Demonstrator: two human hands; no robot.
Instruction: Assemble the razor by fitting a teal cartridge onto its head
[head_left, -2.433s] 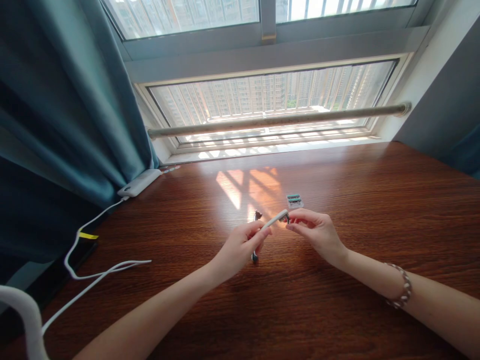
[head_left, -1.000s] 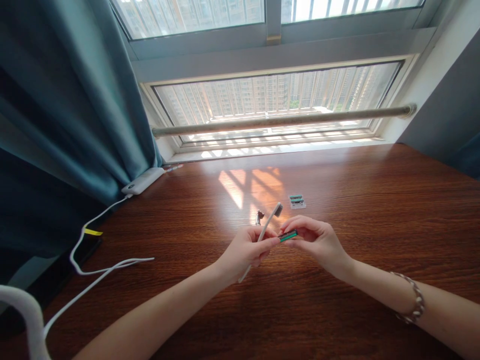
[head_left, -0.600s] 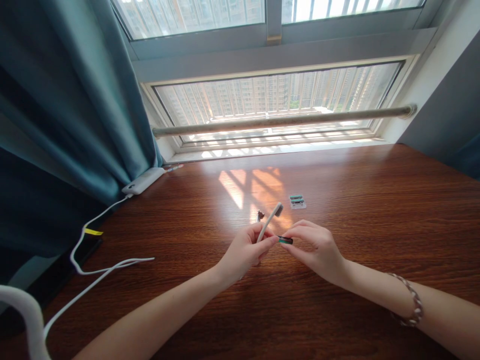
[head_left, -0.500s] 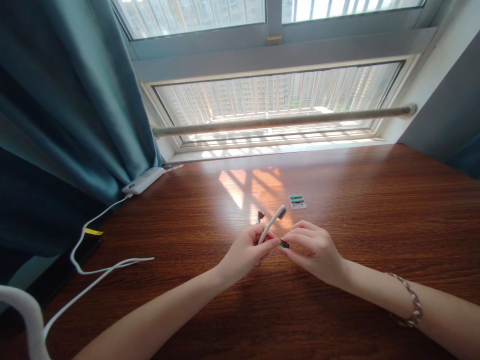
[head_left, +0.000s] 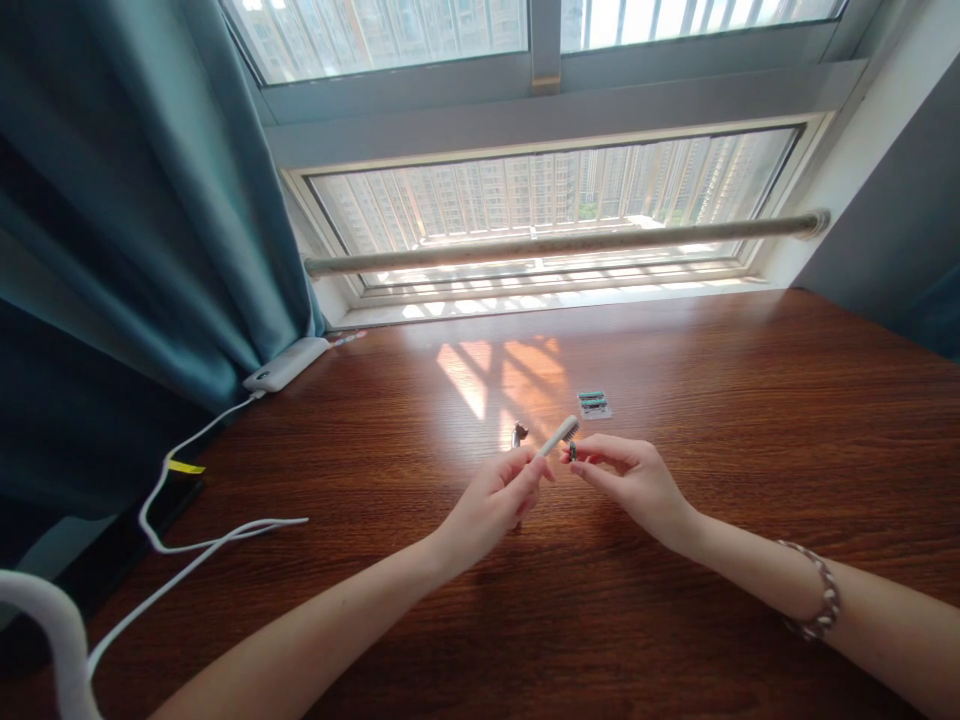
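My left hand (head_left: 504, 488) is closed around a white toothbrush (head_left: 557, 438), whose dark bristles point right. In my right hand (head_left: 626, 475), thumb and fingertips pinch a small razor cartridge (head_left: 573, 452), dark with a green part. The bristles are right above the cartridge; whether they touch it I cannot tell. Beyond my left hand a shiny metal piece, which looks like a razor handle (head_left: 519, 434), shows, its lower part hidden by the hand. Farther back, a clear plastic holder (head_left: 595, 411) with green and dark razor cartridges (head_left: 592, 400) lies on the brown wooden table (head_left: 720, 400).
A white device (head_left: 287, 364) with a white cable (head_left: 169, 450) lies at the left by the blue curtain (head_left: 225, 200). A white curved stand (head_left: 45, 610) rises at the lower left. Along the window behind the table runs a metal bar (head_left: 555, 243).
My right hand has lifted the razor cartridge up and turned it, bringing it under the bristles. The toothbrush has tipped lower towards the right in my left hand.
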